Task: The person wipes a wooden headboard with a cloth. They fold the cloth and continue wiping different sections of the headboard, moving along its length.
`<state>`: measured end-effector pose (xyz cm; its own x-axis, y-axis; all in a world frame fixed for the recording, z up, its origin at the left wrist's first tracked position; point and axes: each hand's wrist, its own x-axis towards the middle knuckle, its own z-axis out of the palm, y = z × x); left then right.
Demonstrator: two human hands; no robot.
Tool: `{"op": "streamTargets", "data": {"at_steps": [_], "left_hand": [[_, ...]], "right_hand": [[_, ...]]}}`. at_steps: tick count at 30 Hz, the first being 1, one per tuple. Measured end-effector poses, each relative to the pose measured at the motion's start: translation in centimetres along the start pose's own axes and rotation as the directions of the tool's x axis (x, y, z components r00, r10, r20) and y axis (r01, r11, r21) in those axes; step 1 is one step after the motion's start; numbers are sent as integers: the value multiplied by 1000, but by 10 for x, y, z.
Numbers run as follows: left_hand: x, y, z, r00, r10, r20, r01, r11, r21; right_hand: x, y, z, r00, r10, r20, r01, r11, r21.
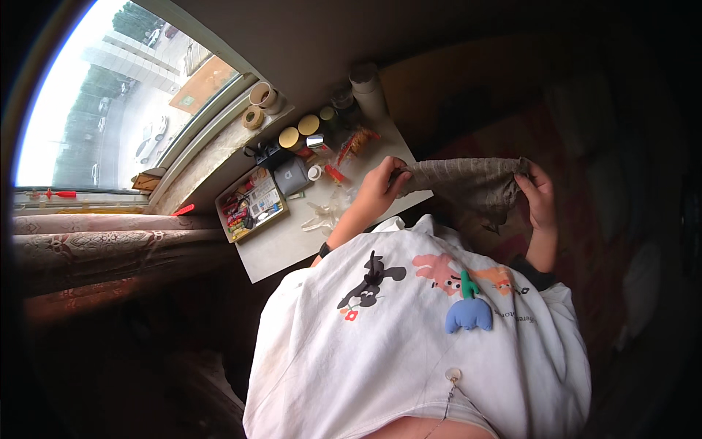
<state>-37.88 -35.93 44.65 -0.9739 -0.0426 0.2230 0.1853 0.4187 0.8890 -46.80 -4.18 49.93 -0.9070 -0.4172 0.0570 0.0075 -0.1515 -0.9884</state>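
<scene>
My left hand (382, 185) pinches one end of a grey-brown striped cloth (458, 178) between thumb and fingers. At the other end, my right hand (535, 192) grips the cloth's corner. Stretched between both hands, the cloth has a fairly straight upper edge, and its loose part hangs in a point on the right. It is held in the air just past the right edge of a white table (274, 249). Below my left hand, a crumpled clear plastic bag or wrap (323, 214) lies on the tabletop.
A box of small items (252, 203) stands at the table's left end, beside a grey pouch (293, 175). Yellow-lidded jars (289, 138), a red snack packet (356, 145) and a tall pale bottle (368, 90) line the back. A tape roll (253, 117) and a cup (263, 96) rest on the windowsill.
</scene>
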Motion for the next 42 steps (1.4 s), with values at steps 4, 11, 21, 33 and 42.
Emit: {"op": "streamTargets", "data": {"at_steps": [4, 11, 21, 33, 42], "left_hand": [[-17, 10, 1, 999, -31, -43, 33, 998, 49], [-44, -9, 38, 993, -83, 79, 78, 995, 69], [-66, -34, 63, 974, -187, 131, 168, 975, 146], [-53, -29, 4, 988, -156, -13, 150, 917, 371], [-41, -21, -37, 990, -136, 29, 107, 882, 459]], "right_hand": [[1, 7, -3, 994, -76, -73, 70, 994, -88], [-18, 12, -31, 1000, 17, 6, -15, 979, -203], [-3, 3, -15, 981, 46, 190, 72, 820, -567], [30, -9, 19, 964, -65, 258, 218, 749, -626], [45, 30, 21, 967, -85, 239, 218, 760, -612]]}}
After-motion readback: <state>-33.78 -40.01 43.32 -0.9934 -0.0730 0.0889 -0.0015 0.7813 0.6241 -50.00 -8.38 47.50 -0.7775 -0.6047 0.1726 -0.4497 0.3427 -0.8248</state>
